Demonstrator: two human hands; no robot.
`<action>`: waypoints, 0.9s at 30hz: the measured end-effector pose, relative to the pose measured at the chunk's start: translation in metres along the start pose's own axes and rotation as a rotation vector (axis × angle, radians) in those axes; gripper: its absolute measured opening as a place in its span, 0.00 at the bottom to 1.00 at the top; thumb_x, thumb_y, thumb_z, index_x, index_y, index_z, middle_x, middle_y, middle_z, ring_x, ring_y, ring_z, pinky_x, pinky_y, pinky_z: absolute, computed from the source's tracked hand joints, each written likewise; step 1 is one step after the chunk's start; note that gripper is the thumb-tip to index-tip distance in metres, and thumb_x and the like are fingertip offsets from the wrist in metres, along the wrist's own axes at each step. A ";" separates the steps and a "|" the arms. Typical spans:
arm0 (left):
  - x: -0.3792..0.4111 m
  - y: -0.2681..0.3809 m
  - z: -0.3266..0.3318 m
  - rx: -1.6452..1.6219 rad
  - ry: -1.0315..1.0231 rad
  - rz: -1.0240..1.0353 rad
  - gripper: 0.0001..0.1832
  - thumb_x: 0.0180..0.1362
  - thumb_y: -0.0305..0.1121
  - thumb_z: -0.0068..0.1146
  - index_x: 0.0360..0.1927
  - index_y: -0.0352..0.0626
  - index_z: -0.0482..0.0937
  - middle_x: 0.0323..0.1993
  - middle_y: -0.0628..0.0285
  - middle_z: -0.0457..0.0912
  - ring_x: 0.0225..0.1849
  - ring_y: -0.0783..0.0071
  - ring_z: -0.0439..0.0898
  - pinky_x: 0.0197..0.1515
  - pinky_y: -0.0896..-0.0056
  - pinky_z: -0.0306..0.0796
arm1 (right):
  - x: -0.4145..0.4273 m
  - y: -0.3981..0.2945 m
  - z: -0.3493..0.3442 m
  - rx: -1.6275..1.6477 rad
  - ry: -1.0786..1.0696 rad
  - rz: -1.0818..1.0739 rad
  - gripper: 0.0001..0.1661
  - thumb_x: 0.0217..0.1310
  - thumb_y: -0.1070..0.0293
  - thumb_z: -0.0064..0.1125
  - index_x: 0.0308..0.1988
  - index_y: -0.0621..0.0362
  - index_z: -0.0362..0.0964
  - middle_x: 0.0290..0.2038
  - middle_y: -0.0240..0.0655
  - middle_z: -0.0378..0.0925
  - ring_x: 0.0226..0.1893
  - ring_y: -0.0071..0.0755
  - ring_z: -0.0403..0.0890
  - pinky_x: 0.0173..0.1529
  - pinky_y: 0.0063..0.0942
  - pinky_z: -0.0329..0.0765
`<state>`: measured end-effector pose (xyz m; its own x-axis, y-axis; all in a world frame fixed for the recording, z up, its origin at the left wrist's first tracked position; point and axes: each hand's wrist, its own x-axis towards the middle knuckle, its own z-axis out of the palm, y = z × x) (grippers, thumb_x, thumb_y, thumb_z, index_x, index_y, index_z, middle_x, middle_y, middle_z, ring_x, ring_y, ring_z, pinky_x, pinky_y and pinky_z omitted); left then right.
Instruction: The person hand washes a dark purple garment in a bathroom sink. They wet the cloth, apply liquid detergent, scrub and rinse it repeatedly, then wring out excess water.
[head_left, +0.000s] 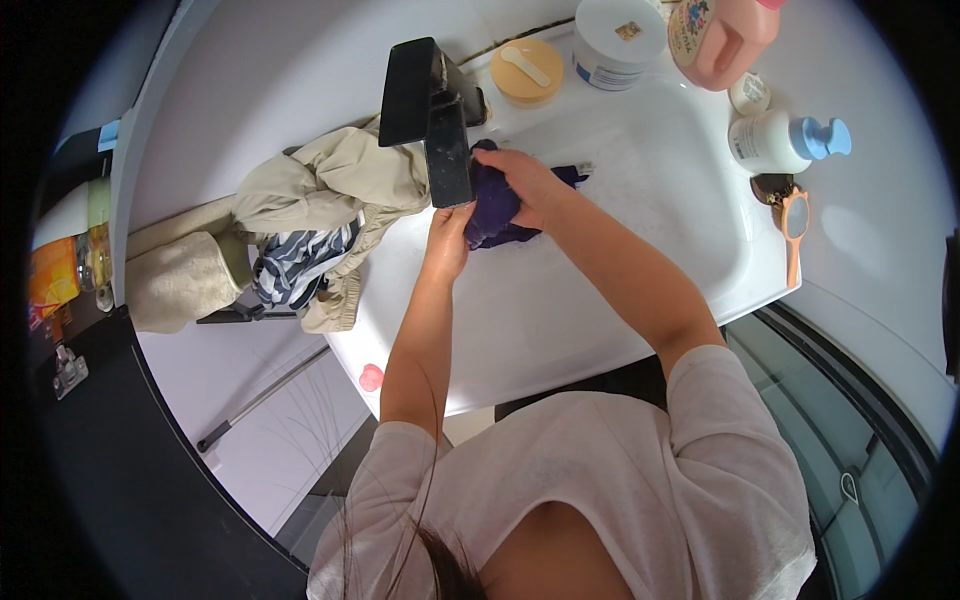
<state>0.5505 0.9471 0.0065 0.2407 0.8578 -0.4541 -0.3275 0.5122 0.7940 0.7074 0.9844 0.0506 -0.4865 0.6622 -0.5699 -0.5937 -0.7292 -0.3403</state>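
Observation:
A dark purple cloth (496, 202) is bunched between my two hands inside the white washbasin (570, 315), just beside the black tap (450, 161). My right hand (529, 184) grips its upper right side. My left hand (448, 241) holds its lower left edge, with its fingertips partly hidden under the tap's spout. A loose end of the cloth with a white tag (583, 169) spreads out to the right of my right wrist. Whether water is running from the spout cannot be seen.
Beige garments (337, 176) and a striped cloth (304, 259) lie over the basin's left rim. Along the back stand an orange-lidded jar (527, 71), a white tub (621, 41) and a pink bottle (724, 41). A pump bottle (772, 141) and hand mirror (793, 232) sit at the right.

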 end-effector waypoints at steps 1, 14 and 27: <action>0.000 0.004 -0.001 0.060 -0.068 -0.053 0.09 0.54 0.25 0.50 0.40 0.39 0.75 0.33 0.67 0.77 0.37 0.81 0.73 0.41 0.80 0.66 | -0.004 -0.005 -0.004 0.001 0.013 0.003 0.13 0.60 0.61 0.45 0.40 0.57 0.65 0.32 0.36 0.74 0.28 0.32 0.78 0.31 0.30 0.76; 0.035 -0.005 -0.044 0.267 0.022 -0.203 0.09 0.43 0.24 0.55 0.32 0.39 0.77 0.26 0.69 0.76 0.26 0.81 0.71 0.31 0.77 0.65 | -0.031 -0.065 -0.013 0.381 -0.233 -0.309 0.11 0.59 0.65 0.49 0.36 0.62 0.70 0.34 0.38 0.77 0.36 0.34 0.79 0.43 0.33 0.76; 0.024 0.052 -0.004 0.935 -0.460 -0.419 0.19 0.46 0.34 0.62 0.41 0.34 0.76 0.35 0.60 0.80 0.37 0.71 0.78 0.45 0.76 0.68 | -0.039 -0.076 -0.066 0.294 -0.168 -0.372 0.12 0.58 0.64 0.51 0.34 0.63 0.71 0.31 0.37 0.78 0.33 0.35 0.79 0.42 0.32 0.76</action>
<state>0.5357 0.9939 0.0354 0.5484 0.4291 -0.7177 0.6261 0.3581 0.6926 0.8142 1.0028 0.0497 -0.2900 0.9041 -0.3138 -0.8903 -0.3751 -0.2581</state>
